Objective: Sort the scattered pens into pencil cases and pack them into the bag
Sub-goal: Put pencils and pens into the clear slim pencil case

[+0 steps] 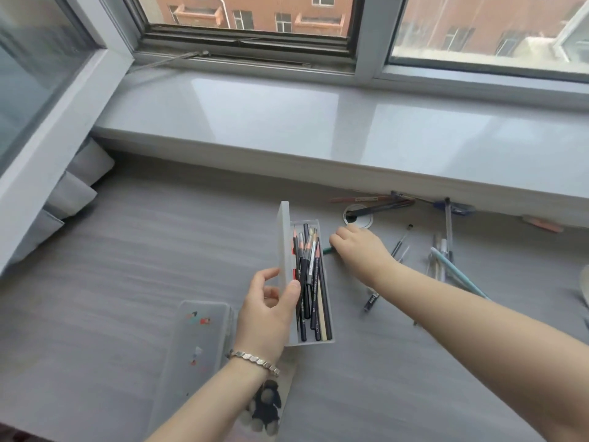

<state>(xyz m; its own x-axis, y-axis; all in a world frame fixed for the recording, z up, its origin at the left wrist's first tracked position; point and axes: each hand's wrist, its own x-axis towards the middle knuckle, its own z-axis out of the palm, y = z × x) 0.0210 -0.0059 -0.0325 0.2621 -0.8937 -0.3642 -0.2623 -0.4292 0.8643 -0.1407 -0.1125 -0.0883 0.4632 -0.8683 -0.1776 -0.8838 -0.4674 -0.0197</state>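
Observation:
A clear plastic pencil case point(328, 320) stands open on the grey desk, its lid raised, with several dark pencils point(310, 282) inside. My left hand point(267, 314) grips the lid's lower edge between thumb and fingers. Just right of the case, my right hand point(360, 250) lies knuckles up over a green pen point(327, 250), fingers curled on it; only the pen's tip shows. A second, frosted pencil case point(197, 333) with small stickers lies shut at the lower left. Several loose pens point(446, 253) are scattered to the right.
A round cable hole point(357, 216) sits behind my right hand, with a few pens point(382, 205) beside it under the window sill point(318, 129). A small plush charm point(266, 406) lies below my left wrist. A pink eraser point(543, 224) rests at the far right.

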